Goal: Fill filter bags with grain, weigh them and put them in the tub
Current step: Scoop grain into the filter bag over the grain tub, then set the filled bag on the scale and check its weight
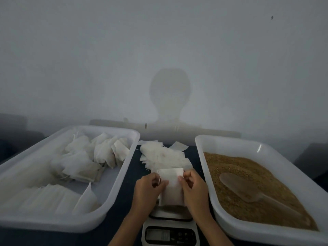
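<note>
— Dim grey wall and a dark tabletop (131,174) frame the work; what is being handled above the scale (170,228)?

— One flat filter bag (171,189) is held over the scale's platform, pinched at its upper corners: the left hand (148,190) has thumb and fingers curled on the left edge by the drawstring, the right hand (194,189) is curled on the right edge. It appears empty.

— How is the opening step best done?

— The two layers at the mouth should be rubbed apart and the mouth held wide with one hand, so the scoop (248,190), lying in the grain (257,174) in the tub right of the scale, can be emptied in without spilling.

— And the rest?

— Loose empty bags (163,155) are piled just behind the scale; filled bags (85,157) are seen in the tub (115,189) left of it, where this one should be placed once weighed. The display cannot be read.
</note>
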Demonstrator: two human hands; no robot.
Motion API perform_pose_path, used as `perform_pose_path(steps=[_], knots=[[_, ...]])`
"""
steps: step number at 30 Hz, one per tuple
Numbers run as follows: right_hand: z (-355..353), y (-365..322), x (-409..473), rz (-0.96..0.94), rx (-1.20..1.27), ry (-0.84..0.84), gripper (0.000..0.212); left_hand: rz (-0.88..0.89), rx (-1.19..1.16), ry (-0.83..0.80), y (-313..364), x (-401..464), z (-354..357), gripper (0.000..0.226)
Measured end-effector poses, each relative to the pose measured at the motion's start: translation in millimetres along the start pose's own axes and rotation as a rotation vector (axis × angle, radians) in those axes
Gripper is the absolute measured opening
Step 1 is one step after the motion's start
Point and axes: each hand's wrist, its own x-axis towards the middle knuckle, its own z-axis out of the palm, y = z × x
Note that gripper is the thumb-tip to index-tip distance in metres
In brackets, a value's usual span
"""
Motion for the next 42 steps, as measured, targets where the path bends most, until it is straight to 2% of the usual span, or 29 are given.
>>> perform_pose_path(steps=[6,12,15,17,19,22,25,26,29,42], knots=[[2.4,11.6,-2.7,-0.028,-0.018,-0.031,0.017,0.067,0.125,0.031,-9.9,-0.5,2.3,0.042],[-1.6,20.7,-4.0,-0.004,-0.008,-0.093,0.026,0.064,0.182,0.043,-18.9,1.6,3.1,0.022],[-4.6,24.9,-2.4,0.034,0.058,-0.116,0.009,0.045,0.039,0.053,-20.5,3.8,1.1,0.034],[-8.5,25.4,-1.7,0.116,0.212,-0.111,0.017,0.009,-0.130,0.065,-22.5,5.9,-2.8,0.040],[-12.1,25.7,-3.2,0.192,0.345,-0.116,0.027,-0.041,-0.281,0.099,-26.8,8.1,-7.3,0.035],[-14.7,23.9,-3.7,0.275,0.430,-0.113,0.049,-0.170,-0.496,0.120,-33.0,8.3,-13.4,0.023],[-15.2,18.1,-1.1,0.318,0.487,-0.103,0.060,-0.275,-0.635,0.122,-39.6,7.3,-16.1,0.019],[-15.2,18.1,-1.0,0.327,0.494,-0.111,0.062,-0.295,-0.666,0.129,-42.0,7.3,-16.7,0.019],[-15.3,25.8,-5.3,0.340,0.522,-0.103,0.043,-0.328,-0.729,0.157,-46.0,8.4,-17.6,0.017],[-13.3,35.7,-8.5,0.330,0.559,-0.135,0.045,-0.341,-0.807,0.196,-51.8,10.4,-16.1,0.021]])
